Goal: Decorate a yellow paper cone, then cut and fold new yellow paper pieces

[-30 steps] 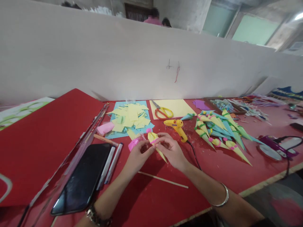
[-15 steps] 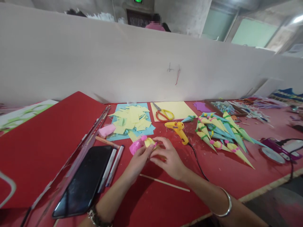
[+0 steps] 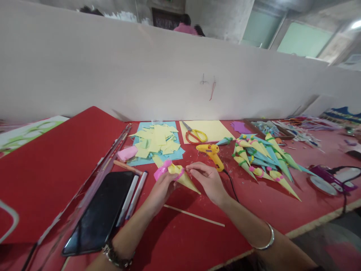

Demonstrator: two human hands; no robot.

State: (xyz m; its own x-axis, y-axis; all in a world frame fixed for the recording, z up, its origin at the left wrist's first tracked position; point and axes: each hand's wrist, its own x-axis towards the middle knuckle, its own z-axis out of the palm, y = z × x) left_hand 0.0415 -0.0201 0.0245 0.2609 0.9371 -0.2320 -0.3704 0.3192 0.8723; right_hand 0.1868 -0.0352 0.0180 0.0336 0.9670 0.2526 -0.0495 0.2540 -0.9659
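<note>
My left hand (image 3: 162, 190) grips a yellow paper cone (image 3: 189, 183) near its wide end, the tip pointing down to the right. A pink band (image 3: 181, 173) runs round the cone, and a pink pompom (image 3: 167, 163) sits at its wide end. Beside the left fingers is a shiny pink packet (image 3: 160, 172), partly hidden. My right hand (image 3: 208, 181) is pinched at the cone's upper right, close to the band; what its fingertips hold, if anything, is too small to make out. A yellow glue gun (image 3: 216, 155) lies just behind the right hand.
Finished cones (image 3: 261, 154) are heaped at the right. Yellow paper pieces (image 3: 158, 140) lie on blue sheets, with scissors (image 3: 196, 135) beside them. A black phone (image 3: 98, 214) and white markers (image 3: 132, 199) are left of my arms; a thin stick (image 3: 194, 215) lies in front.
My right hand has moved off the cone slightly to the right, fingertips now pinched. The cone has come into fuller view, its tip showing. My left hand still holds it.
</note>
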